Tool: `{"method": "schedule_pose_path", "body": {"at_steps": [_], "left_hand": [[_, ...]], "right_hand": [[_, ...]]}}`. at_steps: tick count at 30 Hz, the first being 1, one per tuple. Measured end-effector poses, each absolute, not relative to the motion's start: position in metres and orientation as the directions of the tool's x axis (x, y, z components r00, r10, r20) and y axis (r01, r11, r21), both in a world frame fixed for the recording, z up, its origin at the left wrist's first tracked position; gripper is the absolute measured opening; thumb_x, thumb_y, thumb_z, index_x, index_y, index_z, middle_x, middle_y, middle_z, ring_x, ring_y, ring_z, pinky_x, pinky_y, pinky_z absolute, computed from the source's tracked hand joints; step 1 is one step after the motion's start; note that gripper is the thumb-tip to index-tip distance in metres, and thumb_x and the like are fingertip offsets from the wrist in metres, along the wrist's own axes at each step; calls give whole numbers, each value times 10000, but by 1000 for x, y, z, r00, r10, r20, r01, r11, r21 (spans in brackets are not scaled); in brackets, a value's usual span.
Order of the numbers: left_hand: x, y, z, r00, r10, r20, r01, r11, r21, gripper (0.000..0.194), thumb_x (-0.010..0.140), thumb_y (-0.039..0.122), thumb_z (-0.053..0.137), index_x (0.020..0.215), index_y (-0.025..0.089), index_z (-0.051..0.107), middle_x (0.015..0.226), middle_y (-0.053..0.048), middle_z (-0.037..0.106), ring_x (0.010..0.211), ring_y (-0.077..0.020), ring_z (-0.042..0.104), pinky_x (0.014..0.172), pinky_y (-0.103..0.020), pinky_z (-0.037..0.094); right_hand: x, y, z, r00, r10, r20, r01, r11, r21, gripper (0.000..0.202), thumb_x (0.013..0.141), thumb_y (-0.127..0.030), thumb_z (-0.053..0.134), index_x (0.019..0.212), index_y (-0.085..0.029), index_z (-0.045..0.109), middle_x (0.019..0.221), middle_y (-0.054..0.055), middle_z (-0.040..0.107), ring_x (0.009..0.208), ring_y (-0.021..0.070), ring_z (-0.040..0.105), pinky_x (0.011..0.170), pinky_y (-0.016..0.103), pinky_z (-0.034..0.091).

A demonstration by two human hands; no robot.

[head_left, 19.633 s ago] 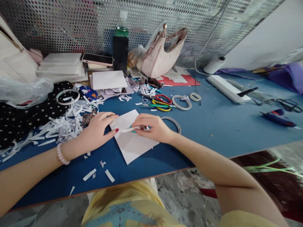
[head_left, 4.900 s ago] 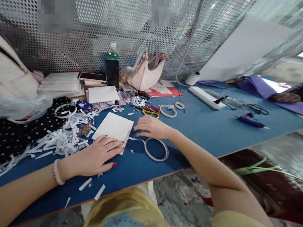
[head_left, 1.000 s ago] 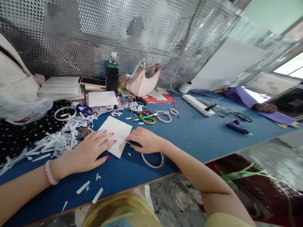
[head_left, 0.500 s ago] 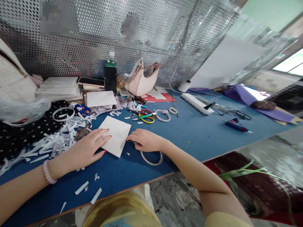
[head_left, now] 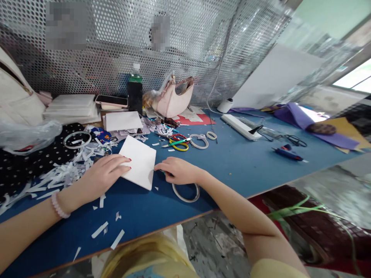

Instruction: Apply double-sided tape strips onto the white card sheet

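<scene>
A white square card (head_left: 140,162), perhaps a thin stack, lies angled on the blue table. My left hand (head_left: 101,175) grips its left edge, fingers on top and the thumb hidden. At the card's right edge is my right hand (head_left: 178,170), fingers curled in a pinch. Only a small dark and teal bit of what it holds shows, too little to name. A roll of tape (head_left: 186,192) lies just below my right hand. Scissors with red and yellow handles (head_left: 179,143) and a green-handled tool (head_left: 177,142) lie beyond the card.
Paper strips (head_left: 65,173) are heaped at the left beside a black dotted cloth (head_left: 34,158). White cards (head_left: 123,121), a bottle (head_left: 136,73) and a pink bag (head_left: 175,98) stand behind. On the right are a power strip (head_left: 240,126) and a blue glue gun (head_left: 288,152).
The card has turned slightly and shifted left and away from me. My left hand has moved left with it, its thumb now out of sight. My right hand has barely moved.
</scene>
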State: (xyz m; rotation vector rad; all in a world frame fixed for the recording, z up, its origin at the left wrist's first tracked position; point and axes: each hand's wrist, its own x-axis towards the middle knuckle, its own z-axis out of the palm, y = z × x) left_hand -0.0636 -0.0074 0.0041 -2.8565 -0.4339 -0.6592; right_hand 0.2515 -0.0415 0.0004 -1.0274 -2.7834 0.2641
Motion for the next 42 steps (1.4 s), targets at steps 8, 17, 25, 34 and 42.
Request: {"method": "schedule_pose_path", "body": {"at_steps": [8, 17, 25, 34, 42], "left_hand": [[-71, -5, 17, 765, 237, 599, 351, -933, -80, 343, 948, 51, 455, 1240, 199, 560, 1132, -68, 649, 1061, -199, 614, 966, -357, 514], [-55, -19, 54, 6, 808, 589, 335, -557, 760, 466, 801, 318, 710, 1217, 227, 521, 1114, -28, 637, 991, -187, 643, 872, -369, 564], [-45, -11, 20, 304, 944, -129, 218, 63, 974, 719, 691, 416, 757, 1309, 220, 447, 1154, -96, 650, 894, -230, 682, 623, -297, 595], [-48, -22, 2, 568, 784, 250, 557, -590, 584, 568, 902, 394, 490, 1423, 196, 379, 1446, -155, 476, 1307, -341, 488, 1041, -544, 461], [-36, -38, 0, 759, 578, 299, 450, -798, 400, 317, 963, 289, 481, 1256, 230, 587, 1256, -104, 590, 1188, -264, 553, 1039, -465, 451]], "right_hand": [[268, -35, 3, -635, 741, 220, 519, 619, -589, 417, 704, -74, 468, 1103, -168, 539, 741, -26, 500, 638, 121, 450, 624, 238, 363], [274, -27, 1, -521, 781, 344, 234, 519, -822, 483, 742, -94, 505, 1204, -208, 419, 793, -41, 430, 686, 105, 423, 639, 233, 367], [274, -23, -7, -465, 819, 337, 48, 403, -914, 483, 841, -254, 640, 1245, -248, 376, 814, -41, 472, 691, 103, 469, 620, 223, 388], [253, -40, -7, -596, 750, 288, 133, 445, -886, 569, 873, -173, 578, 1370, -253, 312, 903, -16, 480, 750, 95, 509, 657, 212, 442], [217, -63, -9, -786, 545, 290, 314, 757, -572, 453, 858, -77, 416, 1301, -173, 420, 886, 27, 587, 710, 113, 505, 659, 226, 428]]}}
